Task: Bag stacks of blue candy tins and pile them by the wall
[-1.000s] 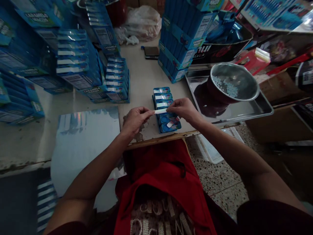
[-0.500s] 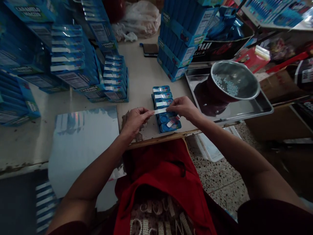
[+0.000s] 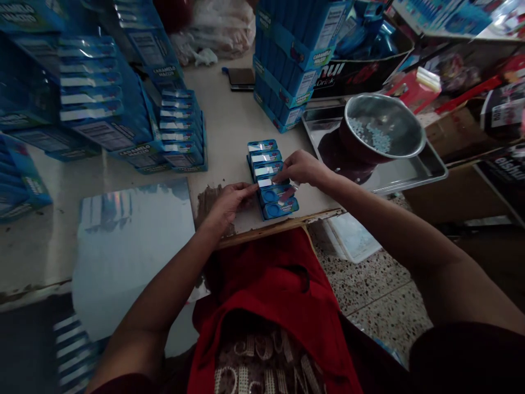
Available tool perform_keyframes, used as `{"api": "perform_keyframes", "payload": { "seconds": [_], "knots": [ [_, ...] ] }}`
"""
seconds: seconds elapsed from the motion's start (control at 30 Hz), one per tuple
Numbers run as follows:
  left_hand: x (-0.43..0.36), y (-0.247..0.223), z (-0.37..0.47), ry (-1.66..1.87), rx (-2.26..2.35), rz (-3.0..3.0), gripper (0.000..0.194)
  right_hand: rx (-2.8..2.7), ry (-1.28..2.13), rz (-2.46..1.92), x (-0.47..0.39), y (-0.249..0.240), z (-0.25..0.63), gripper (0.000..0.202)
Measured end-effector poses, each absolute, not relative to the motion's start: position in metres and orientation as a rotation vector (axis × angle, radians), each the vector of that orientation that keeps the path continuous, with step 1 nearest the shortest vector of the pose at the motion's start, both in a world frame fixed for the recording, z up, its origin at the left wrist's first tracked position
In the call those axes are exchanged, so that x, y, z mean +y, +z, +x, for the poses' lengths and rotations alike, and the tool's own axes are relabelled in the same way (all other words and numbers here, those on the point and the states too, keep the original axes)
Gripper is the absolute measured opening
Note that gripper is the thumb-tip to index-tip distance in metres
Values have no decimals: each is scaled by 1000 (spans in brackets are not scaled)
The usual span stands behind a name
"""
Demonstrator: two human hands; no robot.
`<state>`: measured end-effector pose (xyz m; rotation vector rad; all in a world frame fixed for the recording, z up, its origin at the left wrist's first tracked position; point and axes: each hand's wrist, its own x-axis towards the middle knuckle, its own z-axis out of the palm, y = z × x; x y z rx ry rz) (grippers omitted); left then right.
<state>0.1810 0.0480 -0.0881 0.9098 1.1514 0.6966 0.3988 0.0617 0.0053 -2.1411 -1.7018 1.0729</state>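
Observation:
A small blue display box [image 3: 262,210] stands near the table's front edge, holding a row of blue candy packs [image 3: 287,207] lettered "Caramelo Macizo". The farther packs have white label strips [image 3: 267,172] across their tops; the nearest two show bare blue tops. My left hand [image 3: 233,203] is at the left end of one white sticker strip [image 3: 266,183], thumb and finger closed against it. At its right end are the pinched fingers of my right hand [image 3: 301,168]. A thin pinkish-white strip [image 3: 288,193] hangs under that hand over the nearer packs.
Stacks of filled blue boxes [image 3: 135,150] stand left and at the back [image 3: 287,65]. A metal bowl [image 3: 410,139] with pale blue pieces sits on a metal tray [image 3: 426,172] at right. A large whitish sheet [image 3: 135,246] overhangs the front edge at left.
The strip stretched between my hands has come down onto a pack top. My fingertips have moved closer to the box. The whole view has shifted slightly.

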Motion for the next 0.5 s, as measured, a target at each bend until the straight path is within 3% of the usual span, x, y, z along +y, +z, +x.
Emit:
{"api": "perform_keyframes", "payload": {
  "seconds": [0.13,0.3,0.37,0.5],
  "knots": [
    [44,-94,180,719,1280,891,42,-1437,1009,-1925,44,12,403,45],
    [23,-74,168,1137,1440,1426,22,-1241,1000,-1698,27,25,402,47],
    [11,-57,167,1213,1335,1503,32,-1253,1012,-1690,24,27,399,48],
    [-8,-28,178,1043,976,1455,57,-1288,991,-1672,23,30,391,52]
  ]
}}
